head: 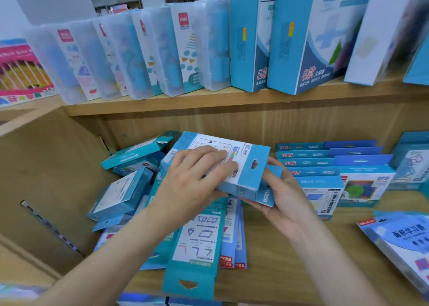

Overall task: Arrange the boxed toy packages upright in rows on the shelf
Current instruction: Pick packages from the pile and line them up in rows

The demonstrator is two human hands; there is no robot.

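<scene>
While you are holding the boxed toy package [253,166] over the jumbled pile [123,189] on the lower shelf [262,247], left hand [190,180] fingers [216,153] clasping its face, right hand [287,196] gripping underneath, be tipping it upright beside the standing row [329,152]

Blue-and-white toy box [216,164]; pale wooden shelf [290,247].

Light wooden shelving unit [278,271] had an upper board [185,104], plain back panel [232,124] and left side panel [46,178]. A white wall [46,1] stood behind.
</scene>
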